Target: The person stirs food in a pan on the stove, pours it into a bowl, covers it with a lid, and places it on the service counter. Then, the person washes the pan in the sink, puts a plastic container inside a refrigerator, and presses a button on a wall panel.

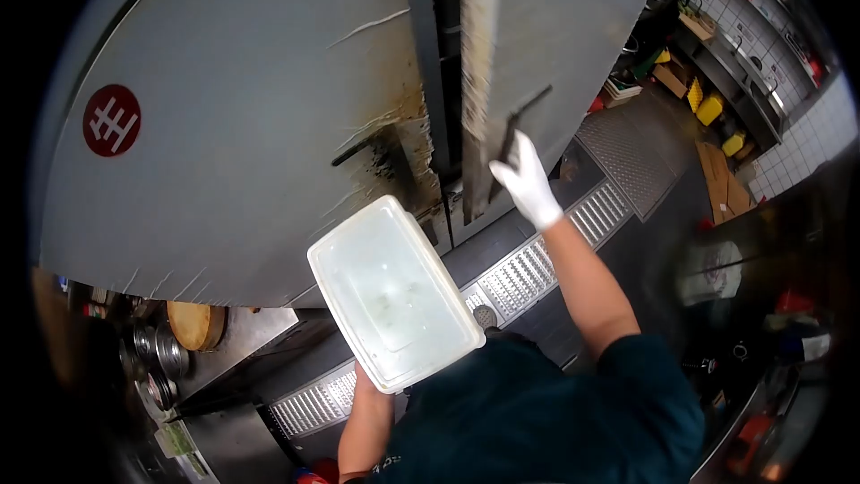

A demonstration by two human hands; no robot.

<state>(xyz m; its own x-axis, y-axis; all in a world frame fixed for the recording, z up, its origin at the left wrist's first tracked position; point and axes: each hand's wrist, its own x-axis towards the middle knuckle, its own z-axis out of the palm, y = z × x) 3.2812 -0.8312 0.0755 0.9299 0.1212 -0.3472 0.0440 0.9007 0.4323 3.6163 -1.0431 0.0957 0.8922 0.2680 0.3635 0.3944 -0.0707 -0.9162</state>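
Observation:
A white, translucent plastic food container (391, 296) with a pale rim is tilted in front of my body. My left forearm (365, 426) reaches up beneath its near side and supports it; the hand itself is hidden behind the box. My right hand (527, 181), in a white glove, has its fingers closed around the dark handle (533, 110) of a grey refrigerator door (560, 36). That door stands ajar, with a dark gap on its left. The left refrigerator door (269, 81) has a second dark handle (356, 147) amid rust and peeling film.
Metal floor grating (520, 271) runs along the refrigerator's foot. At lower left, a steel counter (255, 336) carries a round wooden board (195, 325) near metal pots. Cardboard (722, 184) and yellow containers (710, 109) lie by a steel sink unit at right.

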